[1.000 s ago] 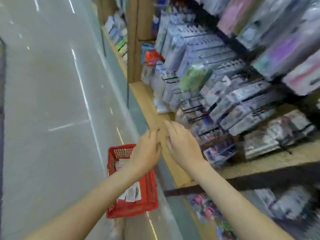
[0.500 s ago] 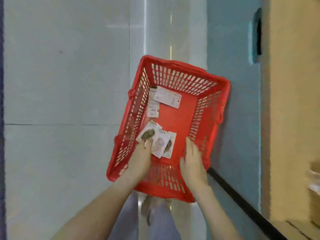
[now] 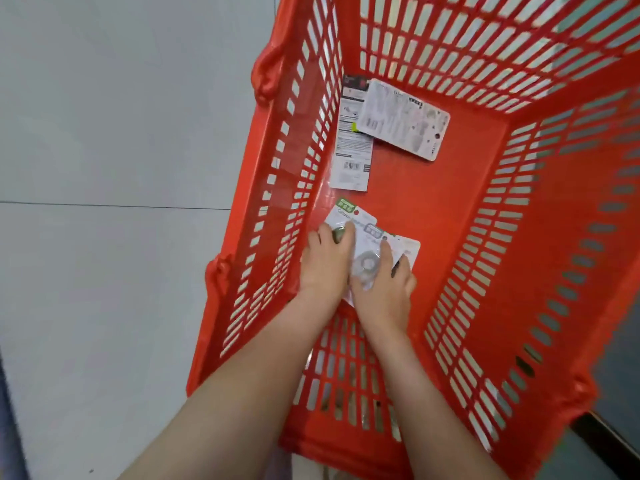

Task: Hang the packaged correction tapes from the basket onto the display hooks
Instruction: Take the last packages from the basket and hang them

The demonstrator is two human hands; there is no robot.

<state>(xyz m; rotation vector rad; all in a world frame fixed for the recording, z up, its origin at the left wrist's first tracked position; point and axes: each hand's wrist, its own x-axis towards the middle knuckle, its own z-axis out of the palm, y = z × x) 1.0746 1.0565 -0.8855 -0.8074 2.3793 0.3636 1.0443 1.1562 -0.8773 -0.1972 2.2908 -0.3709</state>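
Two bare hands down on the floor of the red basket (image 3: 519, 188), side by side at its near end, both on a small heap of overlapping correction-tape packs. Clamped on the green-topped pack (image 3: 349, 211), the left hand (image 3: 325, 265), thumb and fingers curled in at the card's left edge, a small dark part of the pack showing between them. Just beside it and touching along the side, the right hand (image 3: 384, 289), forefinger laid straight along a clear blister with a round tape wheel inside, remaining fingers curled round the right edge of a white-carded pack (image 3: 410, 245) partly under the green-topped one. Owner card of that blister: cannot tell. Farther off, against the basket's left wall and well apart from the hands, two more packs: a long barcode pack (image 3: 351, 157) lying flat, printed back up, and a tilted white pack (image 3: 405, 123) across its upper end, overlapping it. Basket standing on pale grey floor tiles (image 3: 104, 133), slotted walls upright all round, moulded lugs on the left rim. Both forearms reaching in over the near wall.
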